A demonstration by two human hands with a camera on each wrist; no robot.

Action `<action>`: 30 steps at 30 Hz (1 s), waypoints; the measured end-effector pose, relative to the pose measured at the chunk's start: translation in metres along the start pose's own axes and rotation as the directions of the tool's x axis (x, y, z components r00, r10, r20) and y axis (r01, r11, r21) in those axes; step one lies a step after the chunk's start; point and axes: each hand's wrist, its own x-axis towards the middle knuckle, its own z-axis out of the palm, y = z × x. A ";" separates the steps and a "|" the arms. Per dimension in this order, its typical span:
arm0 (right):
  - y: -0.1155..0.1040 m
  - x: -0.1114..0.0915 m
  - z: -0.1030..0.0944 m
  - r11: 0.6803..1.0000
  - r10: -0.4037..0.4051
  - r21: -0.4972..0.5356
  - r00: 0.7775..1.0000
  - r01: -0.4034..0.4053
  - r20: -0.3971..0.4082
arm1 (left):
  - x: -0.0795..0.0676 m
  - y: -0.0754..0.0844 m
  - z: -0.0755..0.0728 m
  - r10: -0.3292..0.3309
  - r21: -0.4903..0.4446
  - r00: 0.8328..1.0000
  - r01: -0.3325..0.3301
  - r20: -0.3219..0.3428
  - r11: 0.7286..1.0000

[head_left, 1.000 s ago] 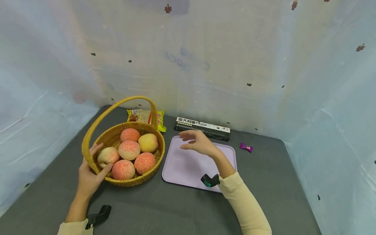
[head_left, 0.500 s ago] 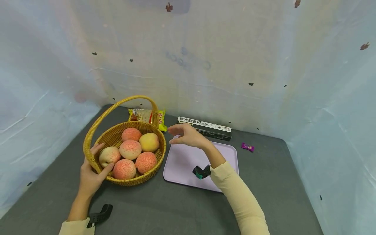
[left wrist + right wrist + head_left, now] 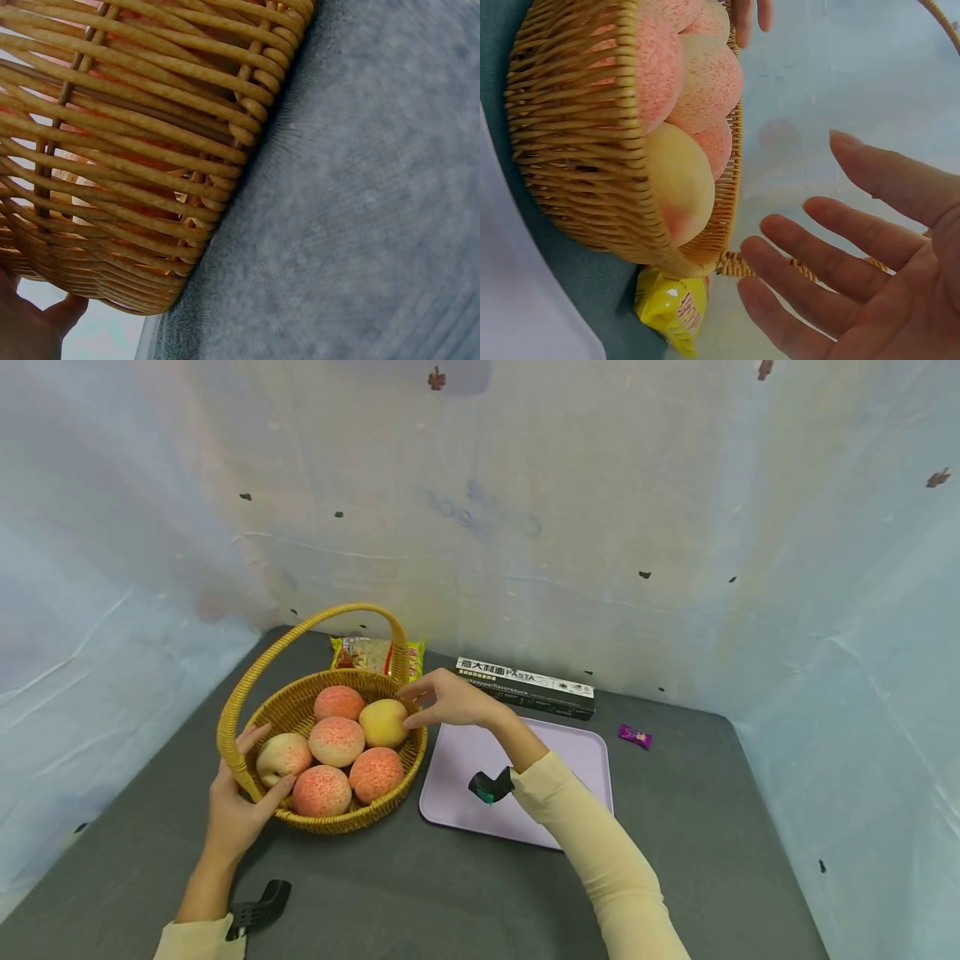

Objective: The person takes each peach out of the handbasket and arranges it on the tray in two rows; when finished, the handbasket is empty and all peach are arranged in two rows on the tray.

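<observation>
Snack packet (image 3: 372, 653) and pasta box (image 3: 525, 686) lie behind the basket (image 3: 333, 821).

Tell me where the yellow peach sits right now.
In the head view, the yellow peach lies at the basket's back right, beside the pink peaches, just under the right hand.

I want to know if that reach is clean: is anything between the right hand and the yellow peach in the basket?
Nothing visible. The right hand hovers open beside the yellow peach; the basket handle arches behind, not between them.
</observation>
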 end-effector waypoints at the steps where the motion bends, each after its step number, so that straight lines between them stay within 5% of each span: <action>1: -0.002 0.003 0.000 1.000 -0.001 -0.014 1.000 0.001 0.013 | 0.000 0.000 0.000 0.001 -0.001 1.000 -0.001 0.000 1.000; 12: -0.017 0.026 -0.001 0.992 0.081 -0.105 0.993 -0.071 0.089 | 0.000 -0.004 -0.001 0.010 -0.007 1.000 -0.010 0.005 1.000; 19: -0.024 0.040 0.006 0.994 0.019 -0.108 0.985 0.000 0.174 | 0.001 -0.002 0.000 0.012 -0.014 1.000 -0.011 0.004 1.000; 30: -0.031 0.061 0.019 0.996 -0.040 -0.067 0.979 0.054 0.201 | -0.001 -0.002 -0.001 0.012 -0.003 1.000 -0.012 0.003 1.000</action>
